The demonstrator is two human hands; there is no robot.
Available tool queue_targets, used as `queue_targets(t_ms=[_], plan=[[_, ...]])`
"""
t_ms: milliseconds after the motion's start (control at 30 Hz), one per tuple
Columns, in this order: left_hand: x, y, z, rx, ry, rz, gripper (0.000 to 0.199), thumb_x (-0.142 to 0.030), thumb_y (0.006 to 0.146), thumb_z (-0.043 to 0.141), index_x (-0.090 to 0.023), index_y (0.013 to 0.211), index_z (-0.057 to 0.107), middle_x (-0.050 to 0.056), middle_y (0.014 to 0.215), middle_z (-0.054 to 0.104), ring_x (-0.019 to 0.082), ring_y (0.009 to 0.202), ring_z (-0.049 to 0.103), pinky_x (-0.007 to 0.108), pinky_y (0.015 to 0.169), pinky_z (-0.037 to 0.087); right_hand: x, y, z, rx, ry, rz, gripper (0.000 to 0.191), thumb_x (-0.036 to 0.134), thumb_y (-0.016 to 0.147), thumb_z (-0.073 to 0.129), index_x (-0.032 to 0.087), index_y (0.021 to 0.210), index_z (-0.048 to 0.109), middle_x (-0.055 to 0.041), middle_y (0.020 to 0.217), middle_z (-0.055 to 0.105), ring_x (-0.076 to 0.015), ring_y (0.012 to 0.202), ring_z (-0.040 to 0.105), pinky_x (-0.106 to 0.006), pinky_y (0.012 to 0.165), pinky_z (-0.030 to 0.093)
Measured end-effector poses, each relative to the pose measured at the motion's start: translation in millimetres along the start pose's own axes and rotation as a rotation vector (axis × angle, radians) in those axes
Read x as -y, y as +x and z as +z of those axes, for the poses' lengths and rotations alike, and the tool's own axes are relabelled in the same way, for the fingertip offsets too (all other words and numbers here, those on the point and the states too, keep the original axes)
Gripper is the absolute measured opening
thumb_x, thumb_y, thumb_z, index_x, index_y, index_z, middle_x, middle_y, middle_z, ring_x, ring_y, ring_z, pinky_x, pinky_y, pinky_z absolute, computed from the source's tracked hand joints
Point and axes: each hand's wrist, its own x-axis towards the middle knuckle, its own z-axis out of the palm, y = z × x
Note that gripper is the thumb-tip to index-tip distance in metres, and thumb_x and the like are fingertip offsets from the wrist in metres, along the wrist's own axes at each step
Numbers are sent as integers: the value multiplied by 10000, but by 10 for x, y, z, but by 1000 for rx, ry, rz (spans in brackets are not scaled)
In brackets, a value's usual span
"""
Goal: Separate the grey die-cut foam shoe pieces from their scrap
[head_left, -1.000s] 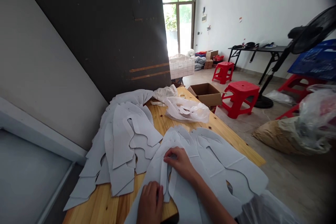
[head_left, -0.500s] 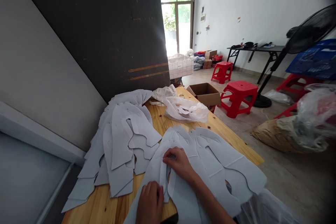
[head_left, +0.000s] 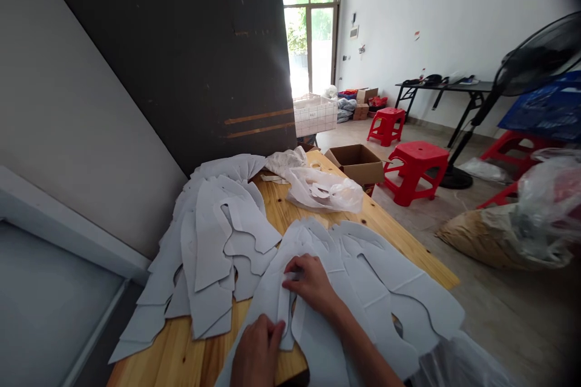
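Observation:
A white cut-out sheet (head_left: 318,320) with a long slot lies on the wooden table in front of me. My right hand (head_left: 308,284) rests on it at the top of the slot, thumb and fingers curled together at a narrow white strip (head_left: 283,308). Lower down, my left hand (head_left: 259,347) has its thumb and forefinger closed at the strip's lower end. More cut-out sheets (head_left: 385,272) lie to the right. On the left, similar sheets (head_left: 218,248) are piled in overlapping layers.
A clear plastic bag (head_left: 338,193) and a crumpled white cloth (head_left: 287,160) lie at the table's far end. Beyond the table's right edge stand a cardboard box (head_left: 356,163), red stools (head_left: 420,160) and a black fan (head_left: 474,115). A dark panel (head_left: 181,60) rises behind the left pile.
The left thumb and forefinger have shifted slightly at the strip's lower end. The right hand stays in nearly the same place, and the view has moved a little.

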Motion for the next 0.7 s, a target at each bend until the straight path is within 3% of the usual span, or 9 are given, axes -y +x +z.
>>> queue_targets(t_ms=[233, 533, 700], plan=[[-98, 1, -61, 10, 90, -57, 342, -369, 1035, 452, -268, 710, 478, 63, 804, 748, 269, 844, 732, 341, 737, 474, 0, -9, -11, 29, -42, -25, 173, 170, 786, 816, 245, 939, 782, -32, 999, 762, -236, 1012, 655, -373, 977, 388], [147, 40, 75, -13, 90, -71, 336, -476, 1038, 430, -294, 760, 378, 39, 774, 703, 273, 801, 740, 319, 660, 451, 23, -24, 23, 22, -82, -41, 143, 154, 822, 776, 249, 928, 785, -42, 1006, 764, -248, 1034, 644, -372, 962, 368], [163, 42, 28, 70, 82, -10, 275, -438, 1064, 358, -267, 904, 504, 50, 854, 752, 252, 785, 759, 287, 618, 454, 29, -21, 42, 13, -106, -53, 136, 165, 832, 772, 265, 923, 786, -37, 1003, 766, -249, 1032, 648, -373, 965, 361]])
